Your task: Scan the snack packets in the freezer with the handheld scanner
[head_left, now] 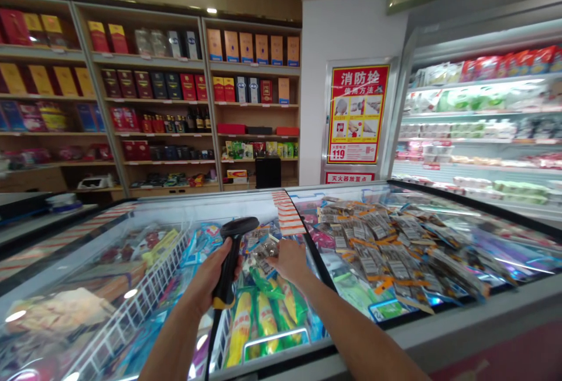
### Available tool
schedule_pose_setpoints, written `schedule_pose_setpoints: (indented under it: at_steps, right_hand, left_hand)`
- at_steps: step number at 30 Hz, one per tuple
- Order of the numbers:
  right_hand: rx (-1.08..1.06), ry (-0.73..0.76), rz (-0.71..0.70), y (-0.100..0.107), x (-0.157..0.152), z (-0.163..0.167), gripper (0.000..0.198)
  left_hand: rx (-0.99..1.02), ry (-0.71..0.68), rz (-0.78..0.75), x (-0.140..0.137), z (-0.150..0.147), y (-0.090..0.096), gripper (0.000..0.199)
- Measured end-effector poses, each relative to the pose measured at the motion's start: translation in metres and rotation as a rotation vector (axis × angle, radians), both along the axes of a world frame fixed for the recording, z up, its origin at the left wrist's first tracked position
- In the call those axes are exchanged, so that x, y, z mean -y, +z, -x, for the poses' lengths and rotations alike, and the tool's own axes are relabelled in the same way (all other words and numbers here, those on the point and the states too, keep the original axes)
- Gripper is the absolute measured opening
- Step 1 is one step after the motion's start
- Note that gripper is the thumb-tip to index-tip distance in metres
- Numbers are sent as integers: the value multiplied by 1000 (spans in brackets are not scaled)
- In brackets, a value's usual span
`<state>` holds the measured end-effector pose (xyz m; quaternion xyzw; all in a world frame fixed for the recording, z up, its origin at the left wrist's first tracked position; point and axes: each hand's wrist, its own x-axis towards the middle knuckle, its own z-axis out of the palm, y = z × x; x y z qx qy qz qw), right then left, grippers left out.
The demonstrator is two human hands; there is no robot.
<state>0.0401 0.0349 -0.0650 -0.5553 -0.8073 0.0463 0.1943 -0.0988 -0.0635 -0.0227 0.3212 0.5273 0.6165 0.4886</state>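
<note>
My left hand (211, 280) is wrapped round the handle of a black barcode scanner (228, 271) with a yellow trim and a cable running down. The scanner's head points forward and right, above the chest freezer's glass lid. Just right of it, my right hand (291, 259) pinches a small clear-and-grey packet (264, 249) by its edge. Its contents are too small to make out. Beneath both hands, yellow corn packs (266, 318) in green wrapping show through the glass. On the right-hand lid lies a loose pile of similar-looking grey packets (386, 246) with orange edges.
Inside the freezer at left, a white wire basket (132, 311) borders frozen bags. Red-and-white striped tape (287, 212) marks the lid's far part. Shelves of boxed bottles (160, 85) stand behind. A red notice (357, 115) hangs beside a lit refrigerated display (478, 129).
</note>
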Motion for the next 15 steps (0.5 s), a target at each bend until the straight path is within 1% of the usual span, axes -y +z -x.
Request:
schedule_pose_setpoints:
  at_steps: [7,12,15]
  right_hand:
    - [-69,-83,104,3,-18,-27,37]
    - [-137,-106,105,0,-28,-37,34]
    - [-226,-107,96,-5,-35,-40,32]
  left_hand:
    - [-12,3,18,-2,-2,0,27]
    - [7,-52,-2,-2,-4,-3,27]
    - [14,-52,0,-3,-4,-5,28]
